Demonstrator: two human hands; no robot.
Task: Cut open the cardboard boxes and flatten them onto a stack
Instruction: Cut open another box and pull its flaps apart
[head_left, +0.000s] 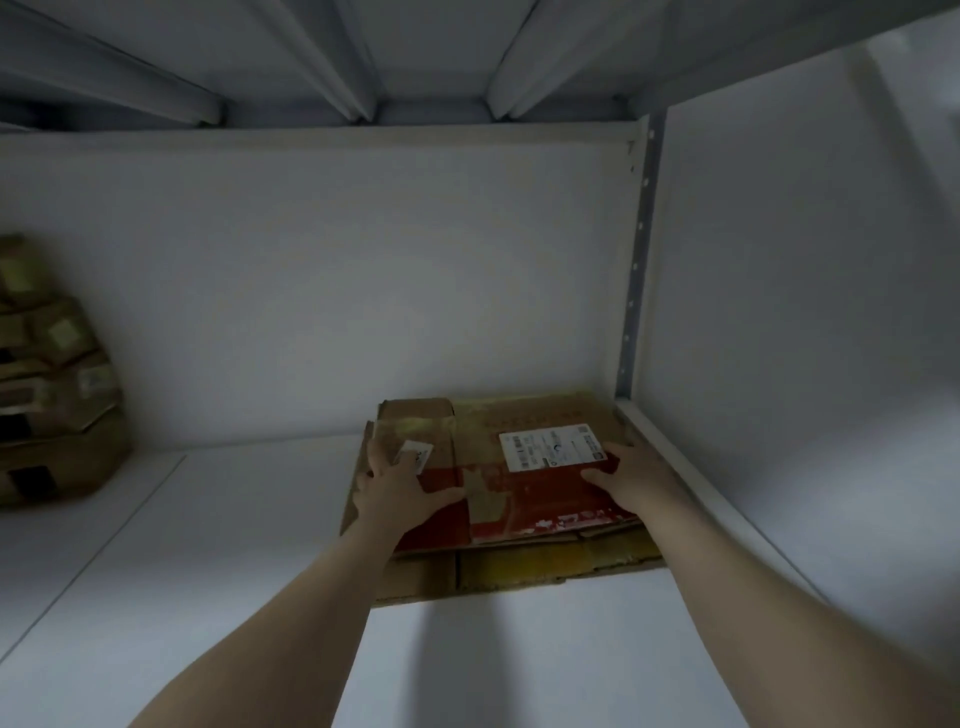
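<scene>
A stack of flattened cardboard (524, 566) lies on the white shelf, pushed into its back right corner. The top sheet (519, 499) is brown and red with a white shipping label (553, 448). My left hand (397, 486) lies flat on the sheet's left part, fingers spread and thumb out to the right, next to a small white sticker (415, 453). My right hand (631, 475) presses flat on the sheet's right side just below the label. No cutting tool shows.
Several unopened brown boxes (49, 395) are piled against the back wall at the far left. A white shelf (218, 545) stretches between them and the stack. An upright post with holes (636, 291) stands at the right, with another shelf's underside overhead.
</scene>
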